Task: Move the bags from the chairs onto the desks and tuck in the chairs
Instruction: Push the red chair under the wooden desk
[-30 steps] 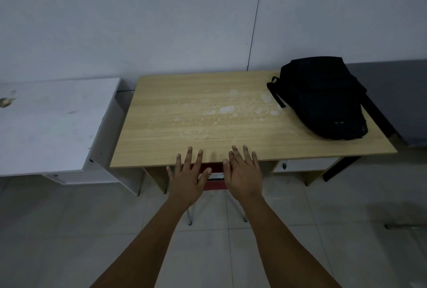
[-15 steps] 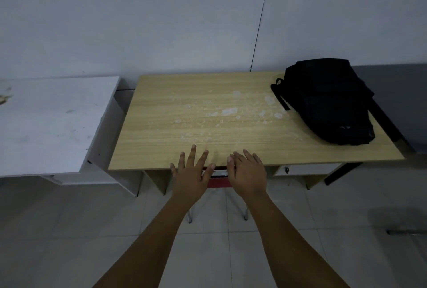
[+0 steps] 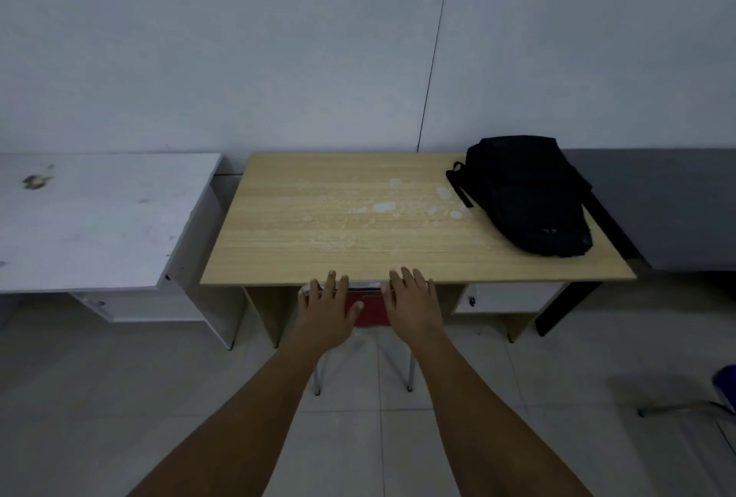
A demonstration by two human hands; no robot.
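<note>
Both hands have slid back off the wooden desk [image 3: 338,217]; left hand [image 3: 324,311] and right hand [image 3: 414,307], fingers spread, press the red chair [image 3: 370,307] at centre frame, black backpack [image 3: 529,193] at right.

no readable text anywhere here. the black bag [image 3: 529,193] at the right far corner of the wooden table [image 3: 318,225] carries a tiny pale mark low on its front, near the table's right edge, but it's too small and blurred to make out as letters or a logo. the pale blotches on the tabletop are just stains, no print. the white table [image 3: 99,217] to the left shows scuffs and a brownish spot, no label. the red chair back [image 3: 370,309] at the near edge bears no lettering that can be seen. no numbers, no signs, no brands.
</note>
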